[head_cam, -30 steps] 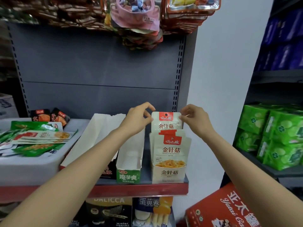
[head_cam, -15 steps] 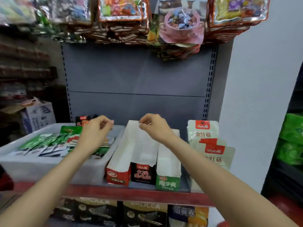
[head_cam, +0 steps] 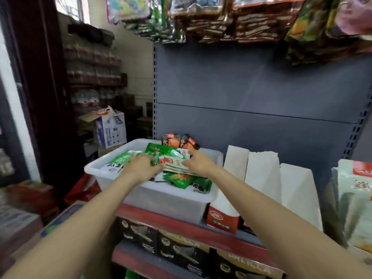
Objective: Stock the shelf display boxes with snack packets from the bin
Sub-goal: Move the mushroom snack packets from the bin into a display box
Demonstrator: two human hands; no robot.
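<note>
**Snack packets, in bin, both hands on stock**

Snack packets (head_cam: 177, 165): heaped in white plastic bin (head_cam: 165, 200), under both hands. Left hand (head_cam: 141, 168): fingers spread flat on green packets. Right hand (head_cam: 198, 164): on pale packets, grip unclear. Display boxes (head_cam: 261, 178): right of right hand, on shelf (head_cam: 181, 224).

Below the red shelf edge (head_cam: 181, 224), the dark boxes (head_cam: 181, 252) read "DALICCA". Packet lettering in the bin (head_cam: 161, 198) is too blurred to read.
</note>
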